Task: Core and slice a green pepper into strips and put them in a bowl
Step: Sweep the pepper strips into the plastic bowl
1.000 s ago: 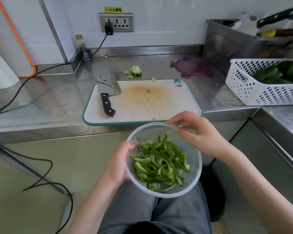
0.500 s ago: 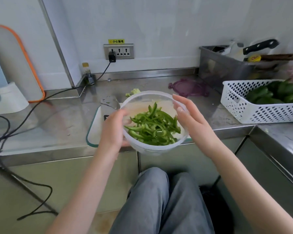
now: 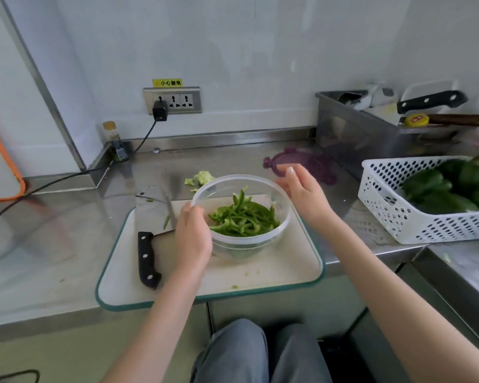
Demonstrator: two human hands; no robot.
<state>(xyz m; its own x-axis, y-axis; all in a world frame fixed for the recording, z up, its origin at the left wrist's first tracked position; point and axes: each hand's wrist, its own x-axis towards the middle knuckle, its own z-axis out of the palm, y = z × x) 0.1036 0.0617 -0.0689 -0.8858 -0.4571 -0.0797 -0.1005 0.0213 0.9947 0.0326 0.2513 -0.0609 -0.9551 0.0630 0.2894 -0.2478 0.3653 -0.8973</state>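
Lowered onto the cutting board (image 3: 293,261), bowl (image 3: 284,214) sits upright — left hand (image 3: 192,239) grips its rim, right hand (image 3: 304,190) open beside.

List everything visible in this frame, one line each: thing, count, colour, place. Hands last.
bowl: one, clear, on the cutting board
pepper strips: a pile, green, in the bowl
cutting board: one, white with teal rim, counter front
cleaver: one, black handle, left on the board
pepper core: one, pale green, behind the board
lid: one, purple, counter back
basket: one, white, right, holding green peppers
metal bin: one, steel, back right, with knives
left hand: grips bowl's left side
right hand: open, at bowl's right rim
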